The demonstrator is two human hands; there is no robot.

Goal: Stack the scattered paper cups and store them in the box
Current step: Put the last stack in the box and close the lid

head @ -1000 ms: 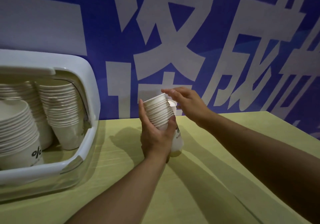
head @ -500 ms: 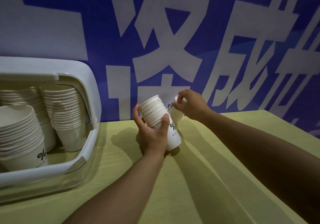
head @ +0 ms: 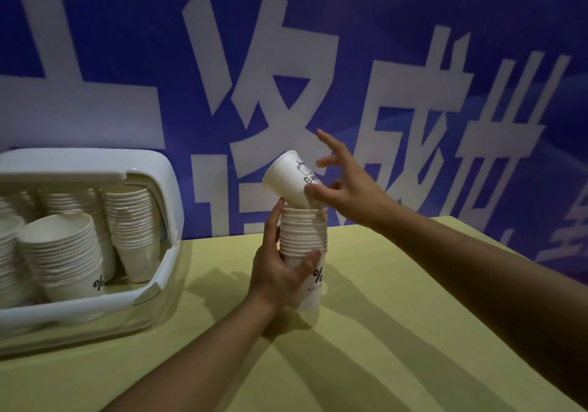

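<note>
Head view: gripped the cup stack (head: 304, 236) upright in the left hand (head: 280, 271), its base just above the yellow tabletop (head: 366, 332). Held a single tilted cup (head: 291, 179) at the stack's top rim between thumb and fingertips of the right hand (head: 346, 185), other fingers spread wide. Showed more stacks filling the white box (head: 165, 252) at left.

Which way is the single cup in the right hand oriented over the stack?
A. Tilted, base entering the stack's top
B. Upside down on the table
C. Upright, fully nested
A: the cup leans left, its base at the stack's top rim.
</note>
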